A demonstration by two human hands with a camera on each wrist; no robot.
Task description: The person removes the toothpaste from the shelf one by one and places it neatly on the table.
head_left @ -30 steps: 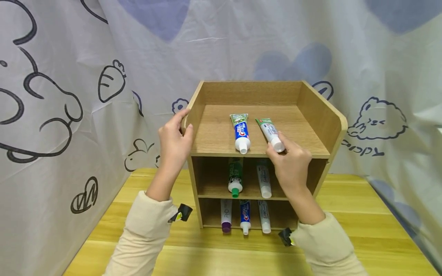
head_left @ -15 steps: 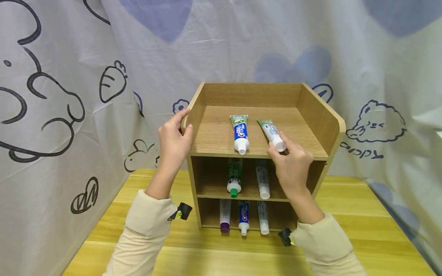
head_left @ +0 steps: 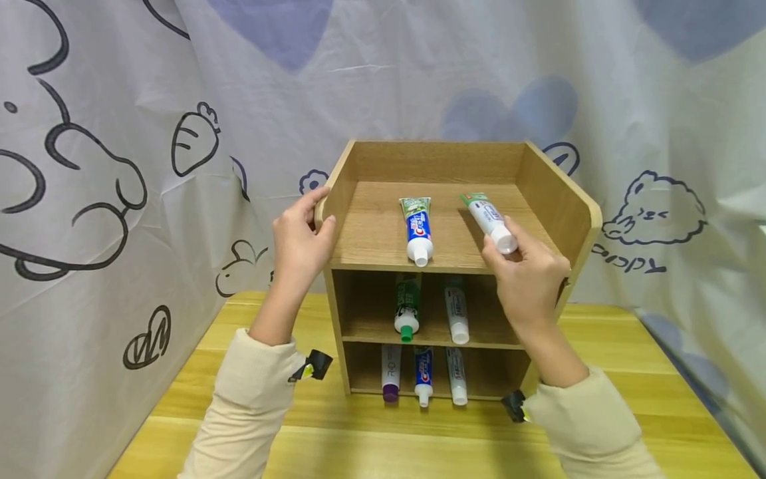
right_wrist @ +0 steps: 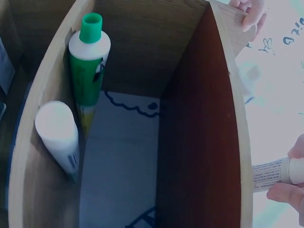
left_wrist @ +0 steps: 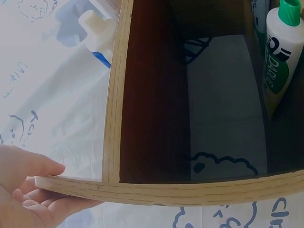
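A three-level wooden shelf unit point(head_left: 374, 229) stands on the table. My left hand point(head_left: 301, 243) grips the front edge of its left side panel; the left wrist view shows thumb and fingers on either side of the board point(left_wrist: 76, 186). My right hand point(head_left: 531, 283) pinches a white toothpaste tube with a green end point(head_left: 487, 216) near its white cap, over the right part of the top level. That tube point(right_wrist: 268, 175) shows partly in the right wrist view. Left of it, a blue, white and green toothpaste tube point(head_left: 417, 229) lies on the top level, cap toward me.
The middle level holds a green-capped toothpaste tube point(head_left: 407, 309) and a white-capped tube point(head_left: 457, 313). On the bottom level lie a purple-capped tube point(head_left: 391, 372), a blue tube point(head_left: 423, 369) and a white tube point(head_left: 457, 376). A patterned curtain point(head_left: 251, 100) hangs behind the yellow wooden table point(head_left: 335, 446).
My right hand has moved right with the white and green toothpaste tube, which now seems raised off the top level. My left hand keeps its grip on the side panel.
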